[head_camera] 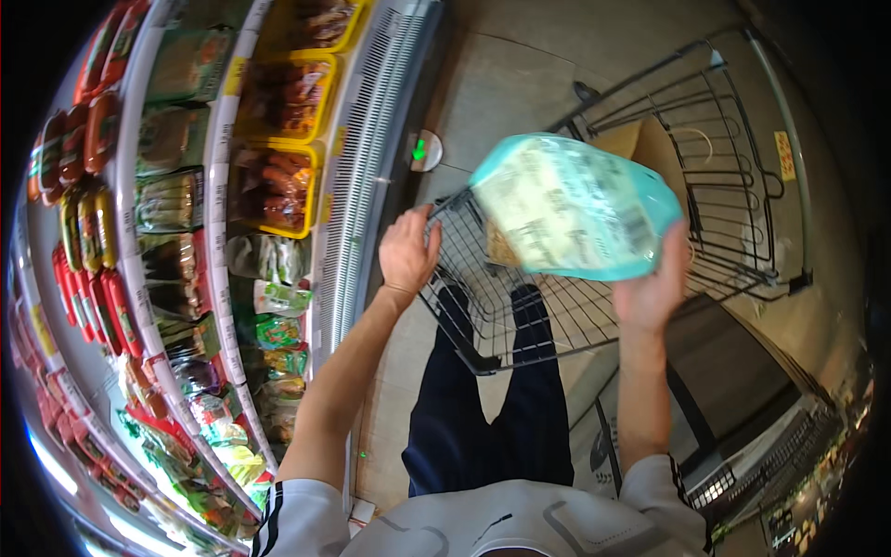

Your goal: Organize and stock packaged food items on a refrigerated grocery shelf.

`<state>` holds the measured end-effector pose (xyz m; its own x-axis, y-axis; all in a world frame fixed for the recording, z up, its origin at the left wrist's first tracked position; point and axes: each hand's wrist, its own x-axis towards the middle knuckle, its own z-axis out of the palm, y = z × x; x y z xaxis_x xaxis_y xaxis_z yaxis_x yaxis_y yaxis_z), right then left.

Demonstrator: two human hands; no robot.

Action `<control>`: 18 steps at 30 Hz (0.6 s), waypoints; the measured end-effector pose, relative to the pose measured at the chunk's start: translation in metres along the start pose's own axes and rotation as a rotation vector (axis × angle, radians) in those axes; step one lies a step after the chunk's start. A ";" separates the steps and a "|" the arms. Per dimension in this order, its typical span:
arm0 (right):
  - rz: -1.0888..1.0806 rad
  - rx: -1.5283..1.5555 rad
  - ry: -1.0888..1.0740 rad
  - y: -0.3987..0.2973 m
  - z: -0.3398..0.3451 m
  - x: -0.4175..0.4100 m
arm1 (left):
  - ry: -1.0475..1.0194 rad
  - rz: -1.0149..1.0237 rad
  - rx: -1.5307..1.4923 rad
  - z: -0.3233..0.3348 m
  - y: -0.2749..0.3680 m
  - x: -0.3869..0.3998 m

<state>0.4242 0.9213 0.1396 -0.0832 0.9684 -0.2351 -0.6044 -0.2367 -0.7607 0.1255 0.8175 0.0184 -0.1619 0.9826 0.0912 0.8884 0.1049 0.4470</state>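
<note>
My right hand (658, 282) grips the lower right end of a pale teal plastic package (564, 209) that bears writing and a printed code. The package is above a black wire shopping cart (585, 351) and hides part of its basket. My left hand (409, 250) is at the cart's near left rim, with its thumb beside the wires. Whether its fingers close on the rim cannot be made out. Inside the basket, a brown cardboard piece (658, 146) and a tan item (501, 247) show partly behind the package.
On the left runs a refrigerated display shelf (369, 160) with yellow trays of packed meat (278, 188), hanging sausages (101, 132) and bagged vegetables (278, 331). At the lower right stands a large dark box-like bag or case (738, 362). A round floor sticker (426, 150) bears a green arrow.
</note>
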 end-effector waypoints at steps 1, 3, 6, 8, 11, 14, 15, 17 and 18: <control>0.042 0.011 -0.139 0.006 0.008 0.008 | -0.011 -0.011 -0.018 -0.001 0.001 0.001; 0.179 0.045 -0.026 0.022 0.022 0.007 | -0.036 -0.011 -0.039 -0.006 0.002 0.003; 0.275 0.086 -0.187 0.039 0.029 0.005 | -0.006 0.010 -0.075 -0.009 0.001 0.004; 0.363 0.060 -0.135 0.053 0.031 0.002 | 0.001 0.037 -0.095 -0.009 0.000 0.004; 0.440 0.130 -0.084 0.064 0.030 0.003 | -0.017 0.024 -0.127 -0.010 -0.001 0.004; 0.423 0.094 -0.095 0.068 0.034 0.004 | -0.004 0.064 -0.150 -0.012 -0.002 0.005; 0.419 0.001 -0.019 0.068 0.037 0.003 | -0.006 0.096 -0.125 -0.013 -0.002 0.005; 0.347 -0.026 -0.056 0.068 0.046 -0.005 | -0.019 0.119 -0.149 -0.016 -0.004 0.005; 0.293 -0.090 -0.014 0.069 0.051 -0.010 | 0.007 0.159 -0.159 -0.017 -0.006 0.005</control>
<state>0.3428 0.8991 0.1209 -0.2545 0.8588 -0.4446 -0.4802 -0.5113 -0.7127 0.1125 0.8198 0.0312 -0.0283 0.9836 0.1779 0.8242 -0.0777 0.5609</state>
